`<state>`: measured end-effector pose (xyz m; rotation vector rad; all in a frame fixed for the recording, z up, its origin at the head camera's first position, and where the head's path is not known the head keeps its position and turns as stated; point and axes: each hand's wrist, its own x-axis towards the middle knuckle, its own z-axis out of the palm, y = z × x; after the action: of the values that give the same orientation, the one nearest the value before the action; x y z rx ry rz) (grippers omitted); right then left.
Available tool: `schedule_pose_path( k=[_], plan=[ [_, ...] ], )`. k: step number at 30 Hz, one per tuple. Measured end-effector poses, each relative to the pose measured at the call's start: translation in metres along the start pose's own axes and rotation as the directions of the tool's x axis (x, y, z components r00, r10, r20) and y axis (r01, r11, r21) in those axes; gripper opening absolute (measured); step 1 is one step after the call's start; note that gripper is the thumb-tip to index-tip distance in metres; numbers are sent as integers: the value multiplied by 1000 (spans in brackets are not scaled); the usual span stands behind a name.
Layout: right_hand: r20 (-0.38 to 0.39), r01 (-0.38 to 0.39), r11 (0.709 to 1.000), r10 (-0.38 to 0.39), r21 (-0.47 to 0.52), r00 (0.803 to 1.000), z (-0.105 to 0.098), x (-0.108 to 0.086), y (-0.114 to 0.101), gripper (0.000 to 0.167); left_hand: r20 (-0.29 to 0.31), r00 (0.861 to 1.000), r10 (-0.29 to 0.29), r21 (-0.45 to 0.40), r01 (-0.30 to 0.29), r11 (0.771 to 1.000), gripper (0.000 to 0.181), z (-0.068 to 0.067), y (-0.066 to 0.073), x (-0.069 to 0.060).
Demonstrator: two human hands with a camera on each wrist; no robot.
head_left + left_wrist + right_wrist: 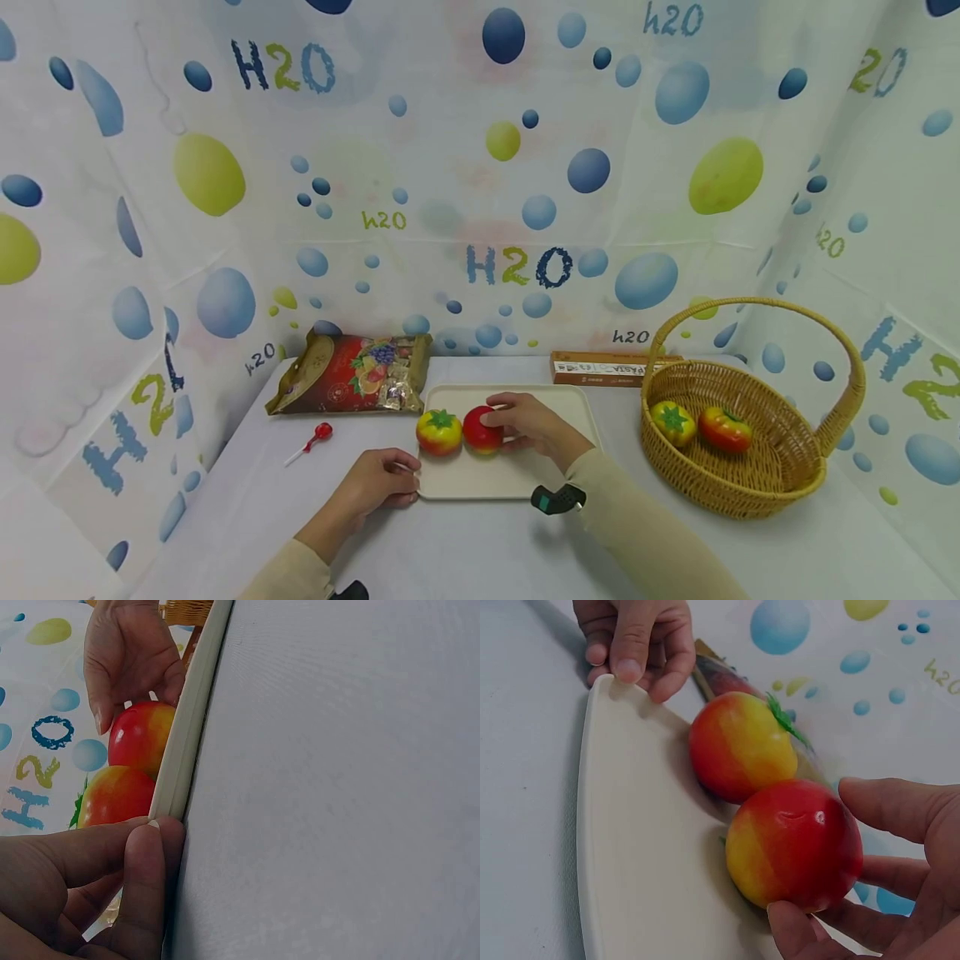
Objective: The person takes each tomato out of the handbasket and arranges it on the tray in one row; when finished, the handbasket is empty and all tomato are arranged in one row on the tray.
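Observation:
Two red-and-yellow toy tomatoes lie side by side on a cream tray. The left tomato [439, 432] shows its green leafy top. The right tomato [795, 847] is turned with its red side up and a bit of green beneath it. My right hand [528, 425] curves its fingers and thumb round this right tomato; in the right wrist view the fingers [870, 922] lie against its lower side, the thumb at its upper edge. My left hand [378, 483] pinches the near-left corner of the tray [184, 742] between thumb and fingers.
A wicker basket [735, 496] with a tall handle stands at the right, holding a tomato [672, 423] and another red-yellow toy vegetable [725, 430]. At the back lie a brown pasta box [600, 368] and a red-gold bag [352, 372]. A red lollipop [322, 431] lies left of the tray.

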<state>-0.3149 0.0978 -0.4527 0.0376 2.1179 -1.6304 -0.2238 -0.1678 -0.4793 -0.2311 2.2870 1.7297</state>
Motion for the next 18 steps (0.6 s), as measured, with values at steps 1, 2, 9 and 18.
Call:
schedule_pose_path(
  k=[1,2,9,18],
  plan=[
    [-3,-2,1000,2,0,1000,0,0,0,59,0,1000,2,-1,-2,1000,22,0,0,0],
    [-6,-3,1000,3,-1,1000,0,0,0,59,-1,1000,2,-4,-2,1000,22,0,0,-1],
    [-46,8,1000,-9,-30,999,-9,-5,-2,62,-6,1000,-4,1,4,1000,22,1,2,0],
    [-37,34,999,-33,28,999,-32,-21,-6,61,-7,1000,-15,-5,15,1000,21,0,3,-2]
  ],
)
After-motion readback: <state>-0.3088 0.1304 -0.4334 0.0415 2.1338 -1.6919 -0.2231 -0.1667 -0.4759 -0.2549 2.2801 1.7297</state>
